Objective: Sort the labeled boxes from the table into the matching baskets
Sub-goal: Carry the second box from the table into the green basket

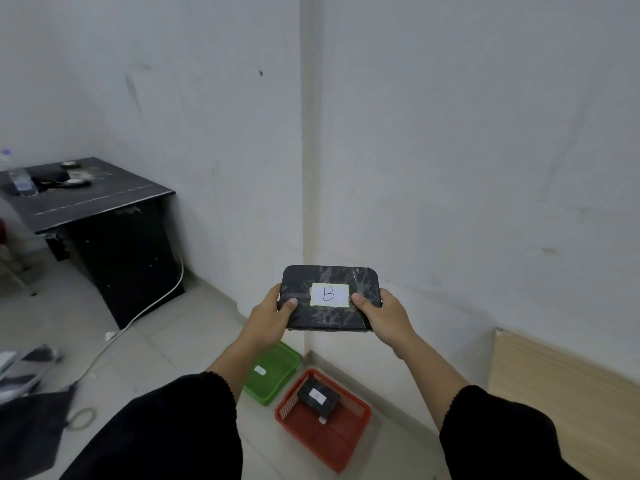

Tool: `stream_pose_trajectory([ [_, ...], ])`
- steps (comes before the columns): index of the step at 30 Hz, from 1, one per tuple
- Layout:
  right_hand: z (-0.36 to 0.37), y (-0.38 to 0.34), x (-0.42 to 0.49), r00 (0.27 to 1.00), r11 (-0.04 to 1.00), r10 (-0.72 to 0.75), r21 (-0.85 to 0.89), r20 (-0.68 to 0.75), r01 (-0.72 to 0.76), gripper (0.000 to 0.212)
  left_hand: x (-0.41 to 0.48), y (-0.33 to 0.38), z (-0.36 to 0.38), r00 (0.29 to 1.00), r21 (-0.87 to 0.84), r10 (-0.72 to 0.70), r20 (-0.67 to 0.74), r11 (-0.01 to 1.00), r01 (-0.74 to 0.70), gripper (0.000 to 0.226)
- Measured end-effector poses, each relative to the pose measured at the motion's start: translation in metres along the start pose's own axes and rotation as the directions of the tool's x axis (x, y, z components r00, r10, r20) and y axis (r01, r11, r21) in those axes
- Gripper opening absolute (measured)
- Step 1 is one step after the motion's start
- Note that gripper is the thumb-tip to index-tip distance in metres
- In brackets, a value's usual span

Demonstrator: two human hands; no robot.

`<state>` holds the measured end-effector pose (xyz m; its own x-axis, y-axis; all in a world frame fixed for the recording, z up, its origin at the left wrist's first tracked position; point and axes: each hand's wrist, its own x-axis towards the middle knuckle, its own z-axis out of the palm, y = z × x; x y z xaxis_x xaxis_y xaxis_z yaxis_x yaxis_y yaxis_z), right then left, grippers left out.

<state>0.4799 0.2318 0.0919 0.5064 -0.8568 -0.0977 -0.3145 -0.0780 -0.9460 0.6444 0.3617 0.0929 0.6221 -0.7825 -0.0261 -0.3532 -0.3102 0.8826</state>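
Centre frame, left hand (273, 315) and right hand (381, 315) are clamping the flat black tape-wrapped box labelled B (329, 297) by its short ends, thumbs pressing on top; it is likely light, stiff, slick.

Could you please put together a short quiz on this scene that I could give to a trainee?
1. What letter is on the label of the box held by the left hand and right hand?
2. True or false: the red basket already holds a dark box.
3. Where is the green basket relative to the red one? A) to its left B) to its right C) stacked inside it

Key
1. B
2. True
3. A
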Motion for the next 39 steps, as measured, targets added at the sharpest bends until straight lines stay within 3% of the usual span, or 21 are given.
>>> stream_pose_trajectory([
  [9,0.092,-0.04,0.106,0.999,0.999,0.039,0.004,-0.033,-0.039,0.03,0.127,-0.034,-0.076,0.999,0.004,-0.027,0.044,1.0,0.027,0.041],
  [15,0.149,-0.058,0.156,0.995,0.998,0.068,-0.011,-0.075,-0.069,0.04,0.192,-0.063,-0.119,0.996,0.001,-0.021,0.082,1.0,0.021,0.042],
  [25,0.277,-0.071,0.205,0.955,0.979,0.203,0.066,-0.218,-0.193,0.041,0.296,-0.133,-0.211,0.962,0.069,0.032,0.273,0.996,-0.052,0.042],
  [32,0.33,-0.065,0.231,0.908,0.955,0.298,0.087,-0.293,-0.285,0.044,0.349,-0.172,-0.232,0.917,0.087,0.019,0.399,0.994,-0.059,0.043],
  [39,0.353,-0.056,0.287,0.892,0.943,0.333,0.115,-0.307,-0.312,0.037,0.408,-0.189,-0.233,0.902,0.122,0.014,0.431,0.99,-0.074,0.043],
])
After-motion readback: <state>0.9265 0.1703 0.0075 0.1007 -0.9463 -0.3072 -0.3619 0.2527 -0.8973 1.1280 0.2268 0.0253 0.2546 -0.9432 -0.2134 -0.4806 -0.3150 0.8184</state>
